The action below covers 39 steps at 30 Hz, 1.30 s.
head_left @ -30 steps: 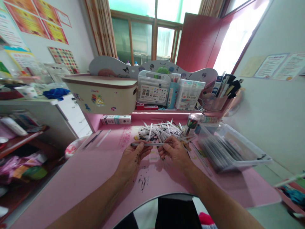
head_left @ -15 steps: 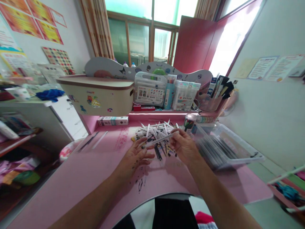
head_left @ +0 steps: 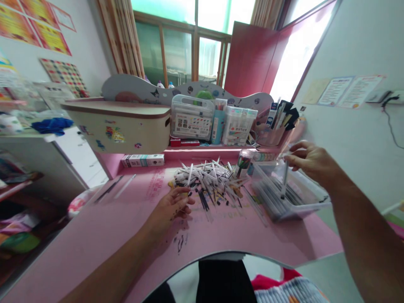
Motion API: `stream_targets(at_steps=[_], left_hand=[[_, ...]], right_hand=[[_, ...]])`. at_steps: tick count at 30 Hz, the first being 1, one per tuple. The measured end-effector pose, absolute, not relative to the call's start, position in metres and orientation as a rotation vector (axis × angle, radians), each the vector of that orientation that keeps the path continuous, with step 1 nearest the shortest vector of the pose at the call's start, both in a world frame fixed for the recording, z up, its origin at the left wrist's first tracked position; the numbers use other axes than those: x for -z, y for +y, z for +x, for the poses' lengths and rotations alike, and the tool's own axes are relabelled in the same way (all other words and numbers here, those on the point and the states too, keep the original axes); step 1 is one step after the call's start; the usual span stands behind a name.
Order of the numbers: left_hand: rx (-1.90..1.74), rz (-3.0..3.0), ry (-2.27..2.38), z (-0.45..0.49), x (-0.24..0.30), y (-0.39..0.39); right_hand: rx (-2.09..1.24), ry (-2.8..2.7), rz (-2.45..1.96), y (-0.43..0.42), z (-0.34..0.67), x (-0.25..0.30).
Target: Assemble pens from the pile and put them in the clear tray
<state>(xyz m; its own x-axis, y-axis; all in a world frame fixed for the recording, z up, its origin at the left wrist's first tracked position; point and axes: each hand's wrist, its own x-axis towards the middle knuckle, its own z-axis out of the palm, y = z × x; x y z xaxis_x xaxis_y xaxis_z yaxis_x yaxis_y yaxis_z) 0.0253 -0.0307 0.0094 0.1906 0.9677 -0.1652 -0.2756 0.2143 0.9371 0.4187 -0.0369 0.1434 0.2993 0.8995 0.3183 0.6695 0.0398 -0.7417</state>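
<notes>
My right hand (head_left: 307, 162) hovers over a clear plastic tray (head_left: 311, 206) at the right of the pink desk and pinches a grey pen (head_left: 284, 181) that hangs tip down into it. Several pens lie side by side inside the tray. My left hand (head_left: 172, 205) rests on the desk at the near left edge of a loose pile of pens (head_left: 208, 174), fingers curled around a small dark piece I cannot make out. Black ink smears mark my fingers and the desk below them.
On the desk's rear shelf stand marker boxes (head_left: 191, 118), a cream storage box (head_left: 121, 124) and a holder of pens (head_left: 279, 122). A round tin (head_left: 243, 162) stands beside the tray. A flat carton (head_left: 142, 160) and thin sticks (head_left: 115, 188) lie at the left.
My right hand carried the pen from the middle of the desk rightward to above the tray and turned it upright. My left hand let go of it and settled by the pile.
</notes>
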Motion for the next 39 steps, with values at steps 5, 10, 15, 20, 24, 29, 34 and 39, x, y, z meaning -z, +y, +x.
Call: stream_targets(at_steps=[5,10,15,20,24,29,34,39], left_hand=[[-1.048,0.946,0.966,0.023,-0.007,-0.029],[-1.040,0.960,0.958,0.020,-0.005,-0.026],[-1.031,0.959,0.959,0.021,-0.009,-0.029],[-1.028,0.956,0.948,0.021,-0.007,-0.029],[-1.022,0.954,0.949,0.021,-0.006,-0.028],[-1.041,0.944,0.961,0.021,-0.008,-0.028],[-1.054,0.970,0.945,0.020,-0.008,-0.028],[-1.032,0.970,0.947,0.020,-0.008,-0.027]], right_hand=[[-0.368,-1.348,-1.611,-0.019,0.429,-0.133],[-0.134,-1.212,-1.508,-0.015,0.434,-0.143],[-0.518,-1.579,-1.644,-0.007,0.430,-0.117],[-0.513,-1.956,-1.840,-0.002,0.424,-0.089],[0.029,-1.988,-1.866,-0.015,0.408,-0.105],[0.096,-2.107,-1.896,-0.061,0.353,-0.103],[0.030,-2.268,-2.294,-0.098,0.313,-0.040],[0.004,-2.263,-2.499,-0.108,0.312,-0.015]])
